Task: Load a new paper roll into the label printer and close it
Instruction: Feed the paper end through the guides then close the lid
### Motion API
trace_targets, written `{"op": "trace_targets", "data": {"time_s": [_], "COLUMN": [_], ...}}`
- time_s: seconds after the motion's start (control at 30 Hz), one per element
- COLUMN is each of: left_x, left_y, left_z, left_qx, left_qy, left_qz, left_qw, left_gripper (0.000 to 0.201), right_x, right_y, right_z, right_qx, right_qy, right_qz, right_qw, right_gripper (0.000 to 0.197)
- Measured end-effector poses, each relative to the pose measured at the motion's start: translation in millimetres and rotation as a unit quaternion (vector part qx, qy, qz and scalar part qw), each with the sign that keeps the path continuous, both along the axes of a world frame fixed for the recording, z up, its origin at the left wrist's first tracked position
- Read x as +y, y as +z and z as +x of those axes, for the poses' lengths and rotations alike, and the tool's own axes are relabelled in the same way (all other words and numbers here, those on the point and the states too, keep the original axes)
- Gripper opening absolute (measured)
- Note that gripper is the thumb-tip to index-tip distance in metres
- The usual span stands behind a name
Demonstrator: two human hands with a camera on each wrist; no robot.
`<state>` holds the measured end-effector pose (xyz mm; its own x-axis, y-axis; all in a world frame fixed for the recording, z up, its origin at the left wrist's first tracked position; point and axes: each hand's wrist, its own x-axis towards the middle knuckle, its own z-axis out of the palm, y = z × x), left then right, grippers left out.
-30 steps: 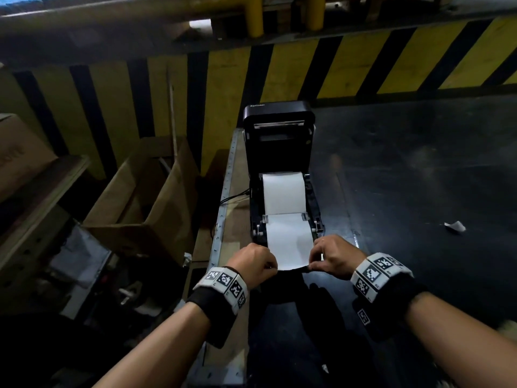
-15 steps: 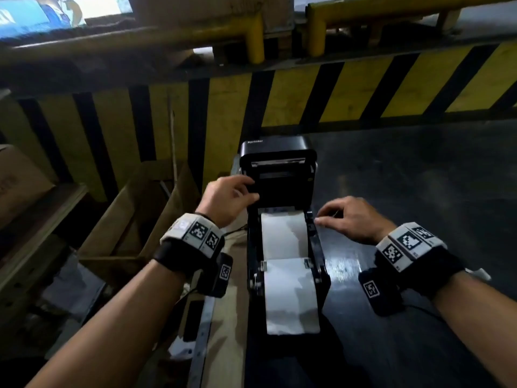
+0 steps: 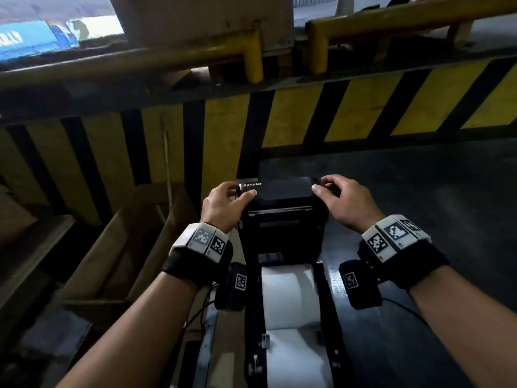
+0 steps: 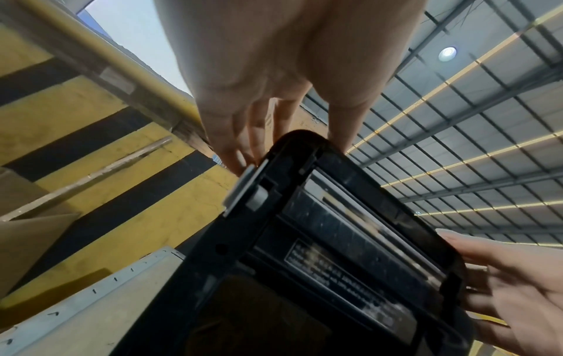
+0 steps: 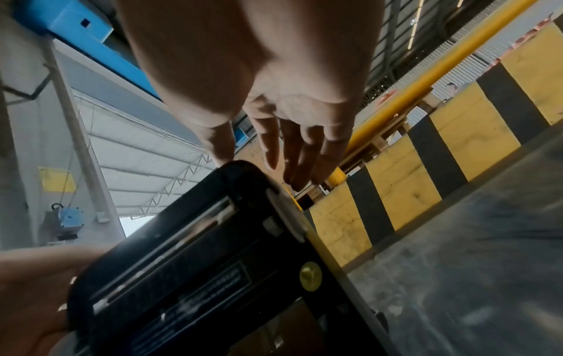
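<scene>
The black label printer's lid (image 3: pixel 279 219) stands raised, its inner side facing me. Below it a white paper roll (image 3: pixel 289 292) lies in the printer's open bay (image 3: pixel 326 331), with its paper strip (image 3: pixel 296 359) drawn forward over the front. My left hand (image 3: pixel 240 190) grips the lid's top left corner, thumb on the near face and fingers behind. My right hand (image 3: pixel 320 184) pinches the top right corner the same way. The left wrist view shows the lid (image 4: pixel 335 240) under my left hand (image 4: pixel 289 149). In the right wrist view the lid (image 5: pixel 198 265) sits below my right hand (image 5: pixel 259 168).
An open cardboard box (image 3: pixel 112 261) sits low at the left. A yellow and black striped barrier (image 3: pixel 349 116) runs behind the printer, with yellow rails (image 3: pixel 391 21) above it. A dark flat surface (image 3: pixel 433 219) stretches to the right. A cable (image 3: pixel 195 317) trails at the printer's left.
Both hands let go of the paper strip at the printer's front, rose along the sides and now hold the lid's top corners. The head view has tilted up and closer.
</scene>
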<state>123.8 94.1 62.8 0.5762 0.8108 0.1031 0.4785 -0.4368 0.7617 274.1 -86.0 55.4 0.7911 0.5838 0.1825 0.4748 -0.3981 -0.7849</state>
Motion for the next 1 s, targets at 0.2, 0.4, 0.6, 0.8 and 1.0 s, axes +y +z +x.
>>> {"op": "trace_targets", "data": {"time_s": [0.2,0.4,0.6,0.8,1.0], "left_x": [-10.4,-47.0,-91.9,-126.0,-140.3], "left_y": [0.9,-3.0,-23.8,-48.7,-94.5], "left_z": [-9.3,-47.2,-99.7,-146.8,-167.1], "left_qx": [-0.011,-0.043,-0.076,-0.018,0.051], "left_qy": [-0.008,-0.026,-0.049,-0.132,-0.165], "left_qz": [0.007,0.017,-0.037,-0.051,-0.029], "left_qw": [1.000,0.999,0.995,0.990,0.985], "left_gripper": [0.047,0.054,0.071,0.069,0.086], "right_x": [-5.3,-39.3,-91.0,-136.3,-156.9], "right_y": [-2.1,-3.2,-24.2,-58.4,-101.5], "right_z": [-9.3,-41.3,-76.3,-114.8,-149.1], "right_qx": [0.041,0.036,0.039,0.031,0.025], "right_qy": [0.011,0.028,0.075,0.136,0.143], "right_qz": [-0.003,0.000,-0.026,-0.060,-0.108], "right_qw": [0.999,0.999,0.996,0.988,0.983], "right_gripper": [0.040,0.041,0.038,0.034,0.052]}}
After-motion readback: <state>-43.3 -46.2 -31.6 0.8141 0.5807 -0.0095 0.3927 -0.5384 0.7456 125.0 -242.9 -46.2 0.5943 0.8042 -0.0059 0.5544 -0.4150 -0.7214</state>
